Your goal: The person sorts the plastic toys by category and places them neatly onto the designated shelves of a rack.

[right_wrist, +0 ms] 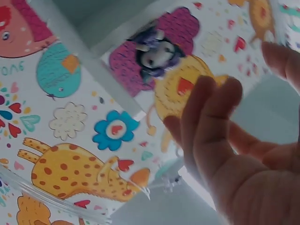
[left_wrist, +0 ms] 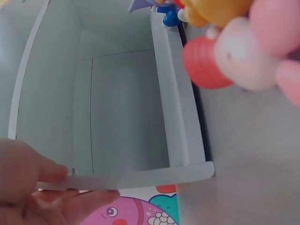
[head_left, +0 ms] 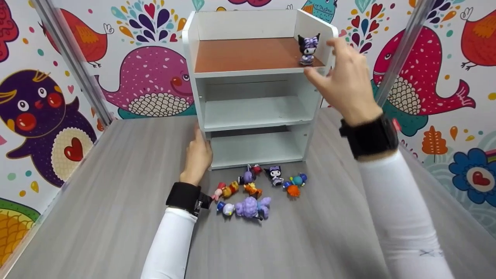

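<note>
A white shelf unit (head_left: 254,127) with a brown top board stands on the grey table. On that board's right front corner stands a black-and-purple Kuromi figurine (head_left: 309,50), also seen in the right wrist view (right_wrist: 158,55). My right hand (head_left: 348,75) is just right of it, thumb and fingers spread apart with nothing between them. Low on the unit's left side is my left hand (head_left: 197,157). In the left wrist view, that hand (left_wrist: 42,187) pinches the side panel's edge (left_wrist: 126,179), thumb inside and fingers outside.
Several small figurines lie before the unit, including a second Kuromi (head_left: 274,176), an orange tiger (head_left: 252,190), a yellow bear (head_left: 230,188) and a pink piglet (head_left: 219,191). Nearer lies a larger purple figure (head_left: 250,208). Cartoon-printed walls (head_left: 155,77) enclose the table (head_left: 116,217).
</note>
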The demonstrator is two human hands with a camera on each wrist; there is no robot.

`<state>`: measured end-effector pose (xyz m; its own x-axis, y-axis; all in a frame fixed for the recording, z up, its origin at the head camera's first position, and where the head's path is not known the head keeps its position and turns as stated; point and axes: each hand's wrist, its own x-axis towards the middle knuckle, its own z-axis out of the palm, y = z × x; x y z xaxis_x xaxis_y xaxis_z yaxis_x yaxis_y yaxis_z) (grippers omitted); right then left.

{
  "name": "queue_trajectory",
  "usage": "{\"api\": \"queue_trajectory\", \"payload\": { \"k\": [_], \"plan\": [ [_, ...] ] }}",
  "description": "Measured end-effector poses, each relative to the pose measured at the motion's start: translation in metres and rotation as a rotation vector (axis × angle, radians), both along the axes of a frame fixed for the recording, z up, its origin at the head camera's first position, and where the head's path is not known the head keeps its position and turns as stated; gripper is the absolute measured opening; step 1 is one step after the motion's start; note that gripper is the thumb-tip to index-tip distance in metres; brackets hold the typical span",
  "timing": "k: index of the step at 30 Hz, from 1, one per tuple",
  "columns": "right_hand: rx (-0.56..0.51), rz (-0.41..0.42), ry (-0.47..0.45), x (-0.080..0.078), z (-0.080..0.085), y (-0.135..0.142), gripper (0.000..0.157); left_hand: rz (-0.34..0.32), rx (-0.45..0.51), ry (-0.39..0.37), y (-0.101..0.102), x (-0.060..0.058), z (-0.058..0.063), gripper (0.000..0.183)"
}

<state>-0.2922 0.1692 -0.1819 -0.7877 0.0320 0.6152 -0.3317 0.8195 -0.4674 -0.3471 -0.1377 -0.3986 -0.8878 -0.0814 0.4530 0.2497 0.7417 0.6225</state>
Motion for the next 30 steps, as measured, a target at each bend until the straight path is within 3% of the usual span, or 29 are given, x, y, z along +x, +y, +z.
{"api": "queue_trajectory", "payload": {
  "k": [3, 7, 12, 17, 23, 26, 30],
  "plan": [
    [-0.039, 0.061, 0.031, 0.016, -0.021, -0.003, 0.047, -0.009, 0.008, 0.011, 0.000, -0.002, 0.002, 0.055],
    [-0.054, 0.203, 0.031, 0.018, -0.064, -0.012, 0.032, -0.009, 0.011, 0.020, -0.001, -0.003, 0.003, 0.055],
    [-0.013, 0.337, -0.140, 0.002, -0.125, -0.026, 0.025, -0.002, 0.013, 0.010, -0.001, -0.002, 0.001, 0.053],
    [0.081, 0.348, -0.363, -0.021, -0.174, -0.033, 0.028, -0.006, 0.025, -0.006, 0.000, -0.001, -0.002, 0.051],
    [0.264, 0.334, -0.540, -0.036, -0.204, -0.038, 0.036, 0.006, 0.008, 0.021, 0.000, 0.000, -0.002, 0.053],
    [0.347, 0.303, -0.561, -0.039, -0.211, -0.039, 0.038, -0.001, 0.006, 0.036, 0.000, 0.000, 0.000, 0.054],
    [0.371, 0.267, -0.569, -0.041, -0.217, -0.039, 0.037, 0.001, 0.005, 0.021, 0.001, -0.002, -0.002, 0.054]
  ]
}}
